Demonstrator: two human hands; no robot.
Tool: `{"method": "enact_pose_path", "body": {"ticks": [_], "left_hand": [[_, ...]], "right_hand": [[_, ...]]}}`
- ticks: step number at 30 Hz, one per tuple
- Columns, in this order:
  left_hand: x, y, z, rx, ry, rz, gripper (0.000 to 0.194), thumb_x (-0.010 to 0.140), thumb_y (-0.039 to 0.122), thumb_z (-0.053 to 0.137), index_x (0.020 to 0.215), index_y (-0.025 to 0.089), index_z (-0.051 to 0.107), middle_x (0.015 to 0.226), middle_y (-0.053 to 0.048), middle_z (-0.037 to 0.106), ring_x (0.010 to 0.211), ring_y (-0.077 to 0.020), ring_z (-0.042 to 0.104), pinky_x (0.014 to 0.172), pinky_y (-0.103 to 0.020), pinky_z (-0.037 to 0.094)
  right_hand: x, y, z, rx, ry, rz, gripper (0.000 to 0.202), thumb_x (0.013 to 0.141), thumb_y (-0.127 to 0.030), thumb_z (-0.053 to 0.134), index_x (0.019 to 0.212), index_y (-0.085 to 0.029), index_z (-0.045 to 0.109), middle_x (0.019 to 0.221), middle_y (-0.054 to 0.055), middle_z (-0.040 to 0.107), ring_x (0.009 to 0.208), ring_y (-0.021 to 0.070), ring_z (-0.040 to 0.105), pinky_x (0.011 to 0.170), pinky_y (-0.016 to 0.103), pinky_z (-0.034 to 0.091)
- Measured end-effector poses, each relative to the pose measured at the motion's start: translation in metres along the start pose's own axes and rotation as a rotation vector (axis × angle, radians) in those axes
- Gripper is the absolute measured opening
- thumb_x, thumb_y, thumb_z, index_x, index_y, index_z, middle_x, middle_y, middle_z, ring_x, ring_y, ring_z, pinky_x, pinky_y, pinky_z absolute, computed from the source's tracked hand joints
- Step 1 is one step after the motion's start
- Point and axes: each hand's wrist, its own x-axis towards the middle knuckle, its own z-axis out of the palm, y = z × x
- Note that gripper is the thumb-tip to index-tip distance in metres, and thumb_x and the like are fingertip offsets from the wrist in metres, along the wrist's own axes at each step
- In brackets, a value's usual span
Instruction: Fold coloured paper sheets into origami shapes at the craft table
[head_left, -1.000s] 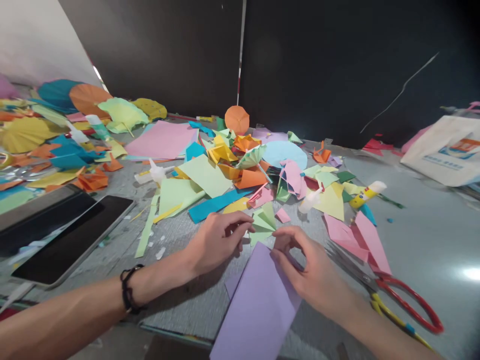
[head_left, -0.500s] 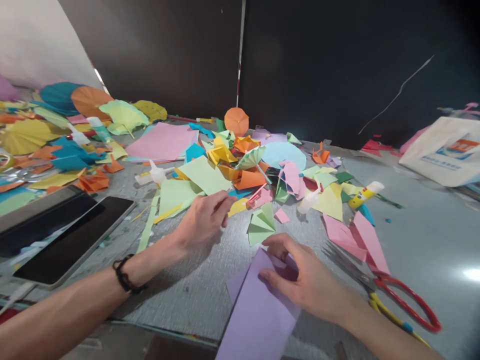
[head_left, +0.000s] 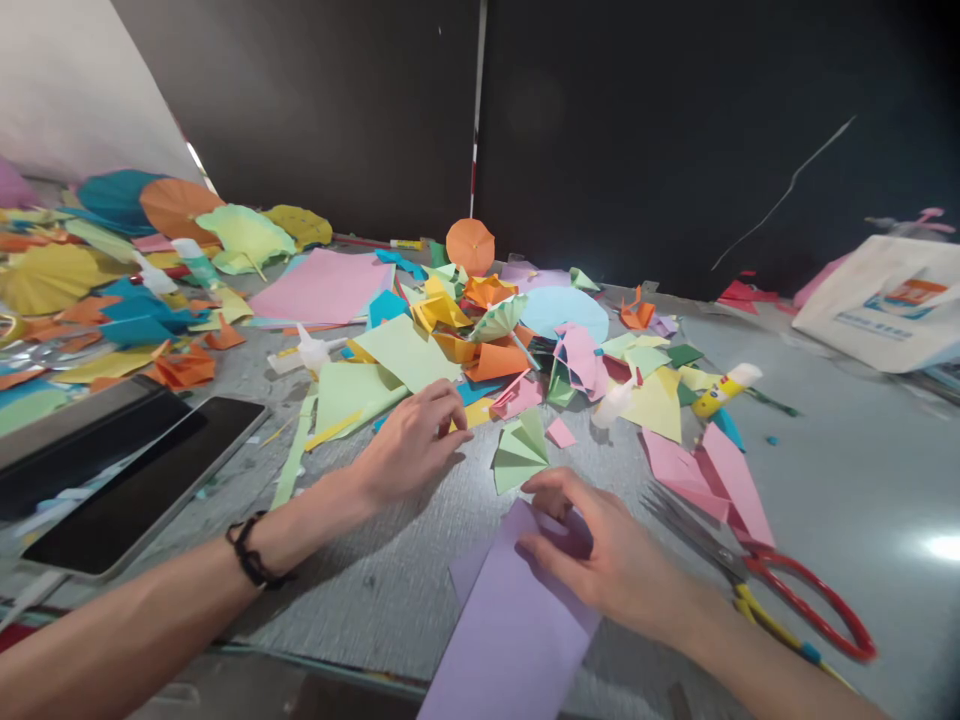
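Note:
My right hand [head_left: 592, 560] has its thumb and curled fingers on the top end of a folded purple paper [head_left: 510, 630], which hangs over the table's near edge. A small purple flap sticks out on its left side. My left hand [head_left: 412, 440] hovers just above the table, apart from the purple paper. Its fingers are loosely bent, a gap shows between thumb and fingertips, and nothing is seen in it. Beyond the purple paper lies a pleated light green paper [head_left: 521, 450]. Scissors [head_left: 742, 570] with red and yellow handles lie right of my right hand.
Behind my hands is a heap of coloured paper with an orange paper disc [head_left: 471, 246], a glue stick [head_left: 726, 390] and a glue bottle [head_left: 311, 350]. A phone [head_left: 146, 480] lies left; a white bag [head_left: 885, 305] stands right. A dark wall [head_left: 637, 120] rises behind.
My left hand has turned slightly, its thumb now further from the bent fingers. The right hand keeps its grip on the purple paper. The view has shifted slightly.

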Motion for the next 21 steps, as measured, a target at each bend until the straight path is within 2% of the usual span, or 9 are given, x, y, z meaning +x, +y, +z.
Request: {"method": "enact_pose_path", "body": {"ticks": [5, 9, 11, 13, 16, 18, 21], "left_hand": [[-0.003, -0.002, 0.001, 0.023, -0.123, 0.111, 0.018, 0.102, 0.021, 0.055, 0.085, 0.016, 0.059, 0.099, -0.005, 0.059, 0.076, -0.0143, 0.058, 0.072, -0.029, 0.047], [-0.004, -0.001, 0.004, 0.155, -0.179, 0.159, 0.027, 0.107, 0.025, 0.046, 0.088, 0.017, 0.063, 0.103, -0.008, 0.062, 0.083, -0.0172, 0.062, 0.078, -0.032, 0.049], [-0.004, 0.001, 0.005, 0.225, -0.186, 0.145, 0.031, 0.108, 0.029, 0.046, 0.086, 0.016, 0.064, 0.104, -0.009, 0.063, 0.082, -0.0181, 0.062, 0.077, -0.033, 0.049], [-0.005, 0.003, 0.005, 0.273, -0.189, 0.119, 0.032, 0.107, 0.032, 0.049, 0.083, 0.016, 0.063, 0.105, -0.009, 0.063, 0.08, -0.0183, 0.062, 0.076, -0.034, 0.049], [-0.006, 0.005, 0.004, 0.322, -0.167, 0.065, 0.023, 0.102, 0.029, 0.055, 0.086, 0.017, 0.064, 0.106, -0.008, 0.062, 0.076, -0.0175, 0.06, 0.074, -0.034, 0.049], [-0.007, 0.007, 0.003, 0.34, -0.128, 0.037, 0.013, 0.099, 0.024, 0.056, 0.094, 0.017, 0.066, 0.11, -0.009, 0.062, 0.074, -0.017, 0.06, 0.072, -0.034, 0.049], [-0.008, 0.01, 0.002, 0.277, -0.073, 0.089, 0.017, 0.099, 0.017, 0.051, 0.099, 0.016, 0.068, 0.114, -0.01, 0.062, 0.078, -0.0173, 0.061, 0.075, -0.034, 0.051]], "right_hand": [[0.0, -0.001, -0.003, 0.217, -0.016, 0.086, 0.03, 0.09, -0.035, 0.075, 0.116, -0.025, 0.063, 0.095, 0.001, 0.065, 0.089, 0.0182, 0.063, 0.08, 0.031, 0.052], [0.005, 0.005, -0.013, 0.479, -0.107, 0.012, 0.02, 0.087, -0.037, 0.081, 0.091, -0.021, 0.07, 0.085, 0.0, 0.066, 0.081, 0.0145, 0.061, 0.074, 0.027, 0.048], [0.007, 0.01, -0.021, 0.587, -0.192, -0.082, 0.022, 0.085, -0.037, 0.084, 0.082, -0.019, 0.071, 0.081, 0.0, 0.067, 0.076, 0.0131, 0.06, 0.071, 0.026, 0.047], [0.009, 0.014, -0.03, 0.651, -0.294, -0.169, 0.021, 0.084, -0.036, 0.086, 0.081, -0.02, 0.073, 0.081, 0.0, 0.069, 0.075, 0.0131, 0.062, 0.071, 0.027, 0.047], [0.01, 0.018, -0.041, 0.655, -0.405, -0.228, 0.014, 0.086, -0.033, 0.084, 0.084, -0.022, 0.075, 0.083, 0.001, 0.072, 0.076, 0.0139, 0.065, 0.072, 0.028, 0.049], [0.01, 0.021, -0.046, 0.645, -0.436, -0.233, 0.012, 0.087, -0.032, 0.083, 0.085, -0.023, 0.076, 0.083, 0.001, 0.073, 0.076, 0.0145, 0.067, 0.072, 0.029, 0.051], [0.011, 0.026, -0.049, 0.649, -0.431, -0.233, 0.022, 0.087, -0.042, 0.083, 0.081, -0.022, 0.074, 0.081, 0.003, 0.073, 0.072, 0.0157, 0.068, 0.071, 0.031, 0.054]]}}
